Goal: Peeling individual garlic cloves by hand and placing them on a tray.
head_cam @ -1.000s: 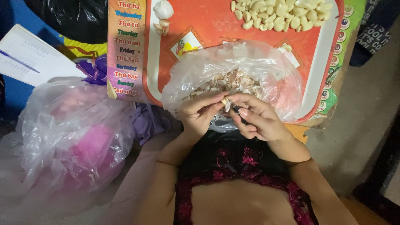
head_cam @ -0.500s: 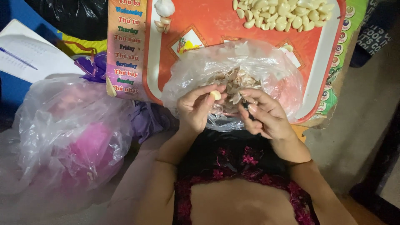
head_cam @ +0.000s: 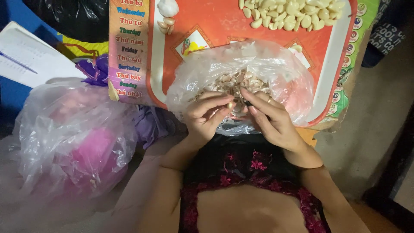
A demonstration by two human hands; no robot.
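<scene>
Peeled cloves (head_cam: 288,14) on tray (head_cam: 215,26); bag of skins (head_cam: 202,73) before them.

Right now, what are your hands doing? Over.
Left hand and right hand pinch a garlic clove together. Over clear bag of peels. Nothing blocking.

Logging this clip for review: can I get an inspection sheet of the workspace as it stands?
Surface: orange tray with white rim.
Job's things: garlic clove pinched between both hands over clear bag of skins; peeled cloves piled at tray's far edge.
Clutter: garlic bulb, clear bag with pink contents, paper sheet.
Grippers: left hand, right hand, both on the clove.
Cables: nothing seen.
Surroundings: dim floor, black bag.
</scene>
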